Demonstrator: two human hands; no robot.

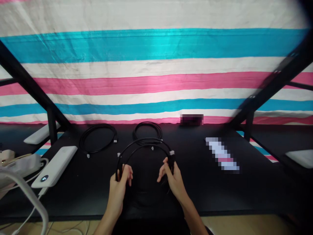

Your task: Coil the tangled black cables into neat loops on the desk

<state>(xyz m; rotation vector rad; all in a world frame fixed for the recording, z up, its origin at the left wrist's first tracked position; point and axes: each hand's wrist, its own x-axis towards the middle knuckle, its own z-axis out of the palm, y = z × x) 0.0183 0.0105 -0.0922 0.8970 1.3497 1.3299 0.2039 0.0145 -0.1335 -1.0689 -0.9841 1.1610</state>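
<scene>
Lower centre of the frame, a black cable (149,138) arches between the left hand (123,176) and right hand (172,176), fingers curled around either side. Holding the loop looks like the step in hand; any next move seems to call for steady grips.

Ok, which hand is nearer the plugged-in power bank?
Left: the left hand sits right of the power bank, apart from it; the right hand is farther right.

Free tabletop (215,192) right of the hands (174,179), cable coils (81,139) as obstacles ahead
</scene>
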